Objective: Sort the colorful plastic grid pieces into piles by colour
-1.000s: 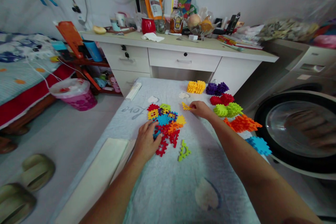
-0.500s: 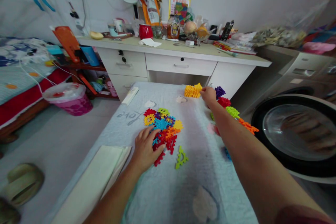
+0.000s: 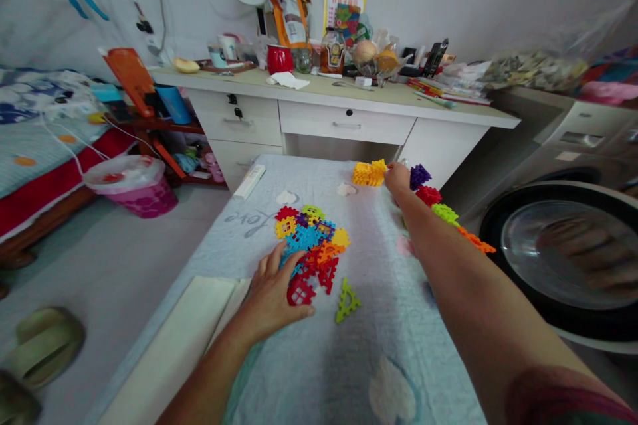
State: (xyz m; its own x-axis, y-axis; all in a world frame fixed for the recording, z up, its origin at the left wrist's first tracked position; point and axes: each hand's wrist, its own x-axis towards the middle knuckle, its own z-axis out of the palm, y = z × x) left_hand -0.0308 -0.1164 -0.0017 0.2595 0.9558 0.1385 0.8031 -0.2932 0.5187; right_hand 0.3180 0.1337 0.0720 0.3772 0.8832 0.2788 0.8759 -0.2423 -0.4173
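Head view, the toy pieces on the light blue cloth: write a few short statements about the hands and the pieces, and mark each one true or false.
1. The right hand is at the yellow stack. True.
2. The left hand hangs clear above the mixed pile. False: it rests on the pile's near edge, thumb beside a red piece.
3. The green triangular piece lies apart from the pile. True.
4. The purple stack sits left of the yellow stack. False: it sits to its right.
5. The red mug stands on the floor. False: it stands on the desk.
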